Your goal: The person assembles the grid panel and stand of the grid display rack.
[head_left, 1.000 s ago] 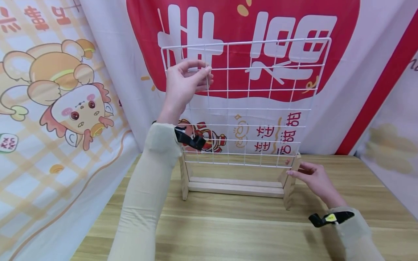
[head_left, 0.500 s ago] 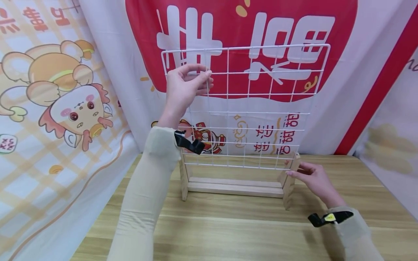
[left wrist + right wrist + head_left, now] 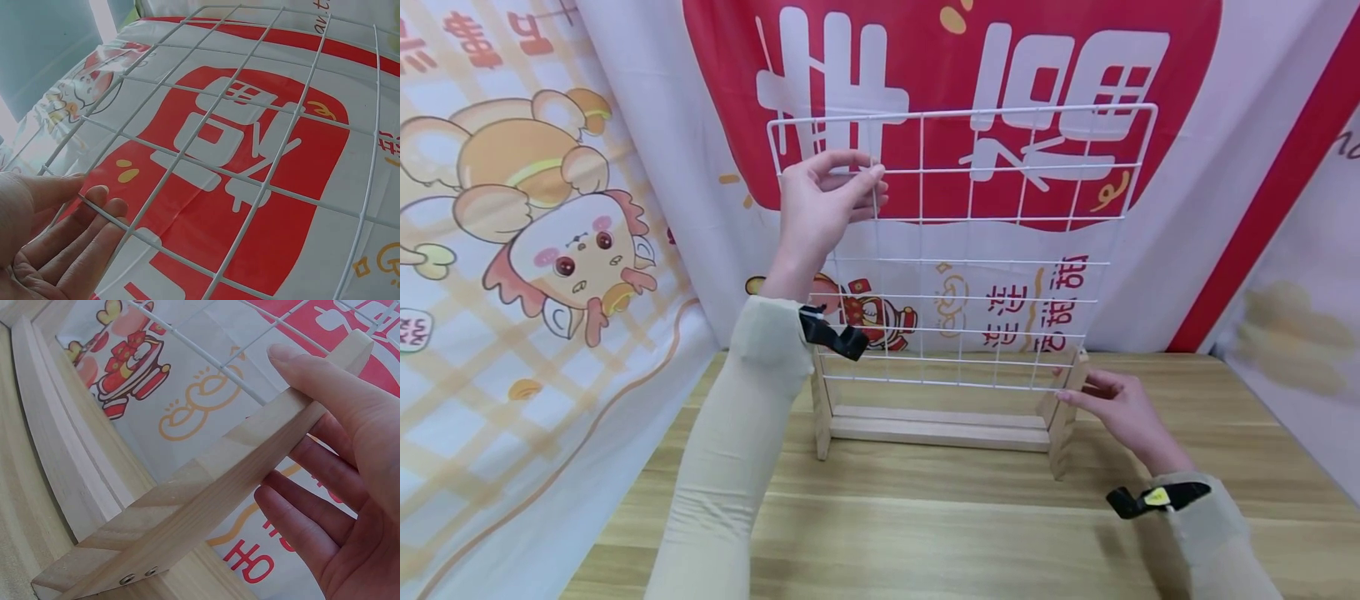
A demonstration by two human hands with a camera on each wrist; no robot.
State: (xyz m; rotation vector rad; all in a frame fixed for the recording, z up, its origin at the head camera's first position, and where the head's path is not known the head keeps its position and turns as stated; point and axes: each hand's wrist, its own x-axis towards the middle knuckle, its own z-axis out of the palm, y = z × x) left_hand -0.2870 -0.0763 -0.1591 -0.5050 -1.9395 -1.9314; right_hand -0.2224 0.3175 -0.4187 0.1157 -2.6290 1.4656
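Observation:
A white wire grid panel [image 3: 922, 171] stands upright in a pale wooden stand [image 3: 940, 433] on the table. The left hand [image 3: 816, 204] pinches one of the grid's vertical wires near its upper left part; in the left wrist view its thumb and fingertips meet at the wire [image 3: 103, 212]. At the stand's right side post [image 3: 175, 494], the right hand [image 3: 1123, 410] holds the upper end, thumb on the inner side and fingers round the outside. The grid's lower right corner lies right at the top of that post. The left post is partly covered by the left forearm in the head view.
The wood-grain table [image 3: 970, 542] extends in front of the stand. Behind hangs a white cloth with a red printed patch [image 3: 947, 67]; another printed cloth [image 3: 550, 250] hangs on the left. Two screw heads [image 3: 127, 579] show low on the right post.
The grid's top edge has come down in the head view, and the left hand has moved slightly down with it. The right hand keeps its hold on the post.

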